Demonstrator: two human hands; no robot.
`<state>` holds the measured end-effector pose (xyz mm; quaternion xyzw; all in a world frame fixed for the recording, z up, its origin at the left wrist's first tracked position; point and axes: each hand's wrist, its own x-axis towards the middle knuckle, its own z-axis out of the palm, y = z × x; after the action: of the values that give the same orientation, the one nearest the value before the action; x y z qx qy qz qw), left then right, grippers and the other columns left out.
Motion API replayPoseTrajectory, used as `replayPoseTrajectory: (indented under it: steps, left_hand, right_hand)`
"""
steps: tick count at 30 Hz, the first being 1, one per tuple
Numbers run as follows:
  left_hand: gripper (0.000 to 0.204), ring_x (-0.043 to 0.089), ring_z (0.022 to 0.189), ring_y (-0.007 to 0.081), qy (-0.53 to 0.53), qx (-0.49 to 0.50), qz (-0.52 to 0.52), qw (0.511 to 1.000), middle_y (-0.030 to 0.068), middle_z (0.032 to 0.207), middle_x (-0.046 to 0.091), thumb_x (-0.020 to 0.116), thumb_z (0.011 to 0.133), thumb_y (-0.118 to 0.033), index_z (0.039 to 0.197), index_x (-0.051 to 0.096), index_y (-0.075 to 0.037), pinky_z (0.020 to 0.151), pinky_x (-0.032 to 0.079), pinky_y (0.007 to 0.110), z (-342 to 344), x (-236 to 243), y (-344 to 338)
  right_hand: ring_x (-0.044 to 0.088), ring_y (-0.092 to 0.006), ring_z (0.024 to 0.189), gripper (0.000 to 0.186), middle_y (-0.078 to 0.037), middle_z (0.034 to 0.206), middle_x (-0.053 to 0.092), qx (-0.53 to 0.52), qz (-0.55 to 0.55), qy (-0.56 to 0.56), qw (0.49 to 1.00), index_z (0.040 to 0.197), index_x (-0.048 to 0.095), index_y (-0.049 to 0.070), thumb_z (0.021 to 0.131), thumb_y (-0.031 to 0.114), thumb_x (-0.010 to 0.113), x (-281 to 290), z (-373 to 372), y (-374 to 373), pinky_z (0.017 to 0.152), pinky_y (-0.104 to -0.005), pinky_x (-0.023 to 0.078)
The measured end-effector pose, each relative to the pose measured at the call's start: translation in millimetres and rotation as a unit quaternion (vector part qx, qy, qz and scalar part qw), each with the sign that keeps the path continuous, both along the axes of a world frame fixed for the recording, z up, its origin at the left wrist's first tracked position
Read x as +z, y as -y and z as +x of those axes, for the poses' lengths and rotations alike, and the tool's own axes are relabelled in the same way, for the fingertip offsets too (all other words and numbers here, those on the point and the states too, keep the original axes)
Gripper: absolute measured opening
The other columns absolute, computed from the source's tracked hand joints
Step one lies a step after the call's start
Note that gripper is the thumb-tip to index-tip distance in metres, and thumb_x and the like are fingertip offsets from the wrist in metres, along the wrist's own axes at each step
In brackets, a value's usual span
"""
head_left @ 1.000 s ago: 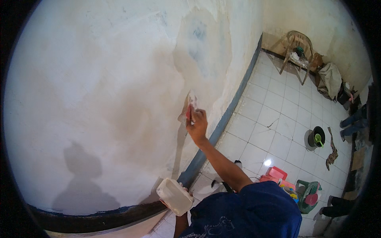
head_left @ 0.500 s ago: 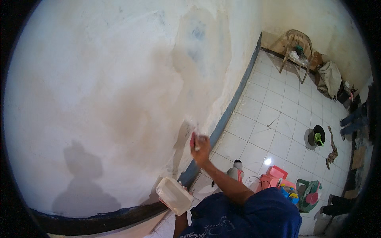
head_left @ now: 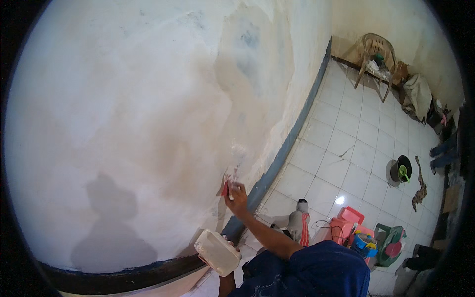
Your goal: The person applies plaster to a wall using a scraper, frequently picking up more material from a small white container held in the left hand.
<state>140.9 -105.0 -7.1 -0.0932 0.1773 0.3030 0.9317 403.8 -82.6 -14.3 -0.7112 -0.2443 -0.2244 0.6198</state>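
Note:
My right hand [head_left: 238, 199] grips a red flat scraper [head_left: 225, 188] and presses it against the whitish wall [head_left: 148, 99], low down near the blue-grey base strip. Fresh pale smears show on the wall just above the scraper. Below and to the left, my left hand [head_left: 229, 241] supports a white rectangular plastic tub [head_left: 232, 263] from underneath, so most of that hand is hidden. The tub is tilted, with pale paste-like matter inside. Beige damp-looking patches spread over the wall above my right hand.
White floor tiles [head_left: 341, 143] lie right of the wall. A black bucket [head_left: 400, 168] with a green dipper, a twisted cloth [head_left: 419, 188], pink containers [head_left: 346, 222] and a green stool [head_left: 391, 247] stand there. A cluttered chair [head_left: 377, 59] is at the back. Other people's legs [head_left: 445, 151] show far right.
My right hand and the scraper have moved down and left along the wall. The left hand still holds the tub in nearly the same place. The view has shifted slightly.

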Motion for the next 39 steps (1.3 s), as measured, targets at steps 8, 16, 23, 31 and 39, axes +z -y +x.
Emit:
replayPoseTrajectory:
  steps: [8,16,23,31,39]
  left_hand:
    - [0.107,0.041,0.124,0.0454,0.044,-0.062,0.096,0.992,0.0225,0.141,0.041,0.052,0.07,-0.084,0.148,0.028,-0.014,0.094,0.035,0.07,12,27,10]
    - [0.108,0.042,0.12,0.0484,0.017,-0.044,0.051,0.998,0.0231,0.144,0.038,0.049,0.067,-0.088,0.148,0.03,-0.018,0.09,0.037,0.073,11,28,15]
    - [0.108,0.044,0.119,0.0474,-0.006,-0.037,0.043,0.998,0.0213,0.143,0.039,0.048,0.067,-0.089,0.148,0.029,-0.019,0.09,0.036,0.072,-6,21,10]
    - [0.103,0.042,0.121,0.0445,0.081,-0.089,0.07,0.99,0.018,0.144,0.036,0.053,0.069,-0.084,0.147,0.03,-0.022,0.093,0.035,0.071,30,69,20]
    - [0.1,0.044,0.118,0.0428,0.005,-0.061,0.089,0.994,0.0212,0.139,0.042,0.051,0.074,-0.082,0.147,0.031,-0.017,0.089,0.041,0.066,23,54,22]
  right_hand:
    - [0.06,-0.0317,0.088,0.046,-0.011,0.085,0.063,0.072,0.049,-0.001,0.996,0.11,0.066,0.001,0.065,-0.002,0.076,-15,-31,39,0.077,-0.0401,0.051]
    - [0.059,-0.0345,0.09,0.045,-0.012,0.085,0.06,-0.067,-0.004,0.009,0.998,0.11,0.065,0.001,0.066,0.001,0.075,-9,17,1,0.077,-0.0415,0.051]
    - [0.058,-0.0357,0.097,0.046,-0.014,0.099,0.061,0.134,-0.007,0.008,0.991,0.109,0.065,0.001,0.064,0.001,0.075,-15,-58,46,0.079,-0.0415,0.051]
    - [0.06,-0.0302,0.085,0.039,-0.011,0.085,0.061,-0.012,-0.041,-0.042,0.998,0.111,0.065,0.002,0.072,-0.002,0.07,-4,17,65,0.072,-0.0374,0.051]
    - [0.059,-0.0319,0.085,0.043,-0.011,0.082,0.058,-0.075,-0.007,-0.029,0.997,0.111,0.065,0.001,0.069,-0.003,0.071,-10,17,-2,0.074,-0.0403,0.05]
